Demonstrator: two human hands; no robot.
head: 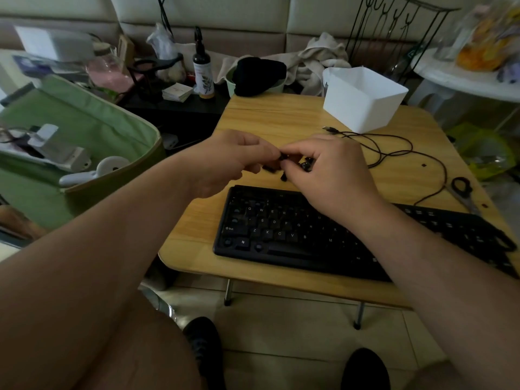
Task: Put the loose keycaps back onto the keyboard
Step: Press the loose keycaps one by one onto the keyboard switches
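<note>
Near the centre of the frame both hands meet above the tabletop (281, 119), just beyond the top edge of the black keyboard (295, 237). The left hand (225, 161) and right hand (326, 170) bring their fingertips together, pinching a small black keycap (283, 157) between them. A few more loose keycaps (270, 168) lie on the wood beneath the hands, partly hidden. Several sockets at the keyboard's left side look bare. The keycaps seem light, rigid and smooth, easy to fumble; a grip on two opposite side walls would likely suit them best, leaving the hollow underside free to press straight down onto its stem.
</note>
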